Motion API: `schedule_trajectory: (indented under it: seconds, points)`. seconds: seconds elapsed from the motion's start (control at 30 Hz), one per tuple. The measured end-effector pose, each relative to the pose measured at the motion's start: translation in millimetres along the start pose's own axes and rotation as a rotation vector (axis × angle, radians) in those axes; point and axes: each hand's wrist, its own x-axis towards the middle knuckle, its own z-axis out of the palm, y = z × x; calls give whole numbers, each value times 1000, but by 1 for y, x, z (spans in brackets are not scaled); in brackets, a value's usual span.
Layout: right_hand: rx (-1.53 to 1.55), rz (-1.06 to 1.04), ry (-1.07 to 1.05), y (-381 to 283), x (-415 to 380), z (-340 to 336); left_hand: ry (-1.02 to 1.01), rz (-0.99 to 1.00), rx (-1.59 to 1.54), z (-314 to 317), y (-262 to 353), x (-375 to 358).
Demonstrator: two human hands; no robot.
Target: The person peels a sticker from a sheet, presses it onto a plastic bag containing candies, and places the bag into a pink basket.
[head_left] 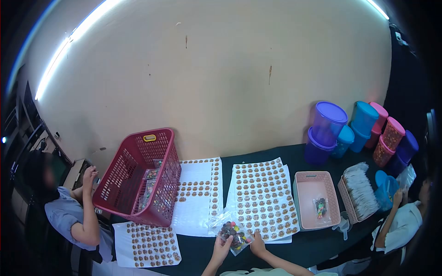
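Observation:
A clear plastic bag of colourful round candies is held low over the table's front edge. My left hand is closed on the bag's lower left side, thumb across the plastic. My right hand is at the bag's right edge, fingers closed and seeming to pinch it; the fingertips are partly hidden. Behind the bag lies a sheet of round stickers in rows. To its left is a partly used sticker sheet.
A maroon basket with filled bags stands left, a sticker sheet before it. Right are a pink tray with one bag, a basket of plastic bags, a scoop and tubs. People stand at both sides.

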Motion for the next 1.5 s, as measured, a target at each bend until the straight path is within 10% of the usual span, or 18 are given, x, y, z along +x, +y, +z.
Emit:
schedule_trajectory:
  seconds: [0.23,0.43,0.93,1.23,1.5]
  points:
    - [-74,-22,-286,24,13,6,5,38,63,3,-2,-4]
    - [-5,-73,16,16,2,10,4,8,64,4,0,-8]
    - [-233,-100,-369,24,40,-2,6,2,58,3,-5,-10]
    - [-155,-201,-18,6,9,-11,11,-3,89,0,-11,-13]
    - [-68,-87,-192,20,27,-14,8,-12,42,8,-7,-16]
